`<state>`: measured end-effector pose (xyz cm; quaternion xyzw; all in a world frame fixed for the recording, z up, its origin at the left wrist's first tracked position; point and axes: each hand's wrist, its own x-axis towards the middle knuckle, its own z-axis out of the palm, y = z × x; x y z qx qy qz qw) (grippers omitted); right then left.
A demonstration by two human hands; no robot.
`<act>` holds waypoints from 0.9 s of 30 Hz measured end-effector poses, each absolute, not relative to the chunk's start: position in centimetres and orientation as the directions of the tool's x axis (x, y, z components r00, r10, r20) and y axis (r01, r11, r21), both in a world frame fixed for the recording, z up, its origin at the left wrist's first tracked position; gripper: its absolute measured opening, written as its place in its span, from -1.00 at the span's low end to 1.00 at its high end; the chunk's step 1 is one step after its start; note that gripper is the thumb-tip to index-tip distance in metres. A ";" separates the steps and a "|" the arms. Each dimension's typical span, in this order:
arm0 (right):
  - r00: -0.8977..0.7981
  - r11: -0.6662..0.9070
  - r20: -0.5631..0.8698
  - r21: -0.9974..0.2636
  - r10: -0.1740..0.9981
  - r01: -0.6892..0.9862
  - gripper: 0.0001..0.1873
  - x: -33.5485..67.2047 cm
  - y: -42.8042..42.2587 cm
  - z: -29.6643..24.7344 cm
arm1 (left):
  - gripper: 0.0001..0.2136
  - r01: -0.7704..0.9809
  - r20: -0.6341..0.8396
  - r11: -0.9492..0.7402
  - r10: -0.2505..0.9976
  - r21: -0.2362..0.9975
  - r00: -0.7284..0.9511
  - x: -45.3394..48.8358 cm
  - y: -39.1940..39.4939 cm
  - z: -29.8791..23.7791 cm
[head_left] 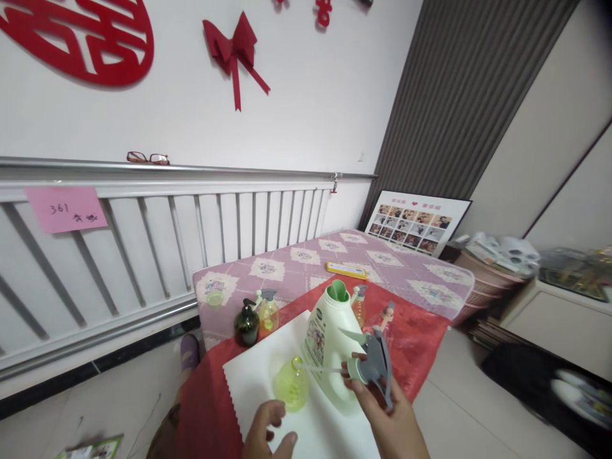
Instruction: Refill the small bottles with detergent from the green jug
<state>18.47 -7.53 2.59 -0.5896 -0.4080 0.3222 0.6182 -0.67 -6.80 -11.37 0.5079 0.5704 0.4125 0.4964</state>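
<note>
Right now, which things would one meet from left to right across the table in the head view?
Pale green piece, dark pump bottle, clear grey-topped bottle, yellow-green bottle, pale jug, grey spray head in the right hand.

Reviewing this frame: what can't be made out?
All head view:
Label on the white jug: print too small, blurred.
Tube tip at mouth of yellow bottle: blurred; can't tell if inside.
Orange bottle: partly hidden by the jug.
Left hand: wrist cut off by bottom edge.

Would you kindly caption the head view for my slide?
Right hand holding a gray trigger sprayer before a pale jug, left hand near a yellow-green bottle.
</note>
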 end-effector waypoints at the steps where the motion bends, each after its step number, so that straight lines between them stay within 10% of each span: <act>1: 0.459 0.106 0.131 -0.991 0.879 0.080 -0.42 18.4 -7.2 3.2 | -0.57 0.230 -0.094 0.101 0.995 0.968 -0.040 -1.0 -6.3 -11.4; 12: 0.257 0.200 0.240 -0.965 0.936 0.171 -0.43 16.4 -3.2 5.1 | -0.16 0.353 0.022 -0.043 0.998 0.935 0.062 0.5 -2.1 -12.1; 27: 0.073 0.180 0.230 -0.892 0.970 0.415 -0.54 15.2 -1.7 -0.5 | -0.20 0.346 0.039 -0.069 0.995 0.936 0.093 1.5 -1.2 -13.2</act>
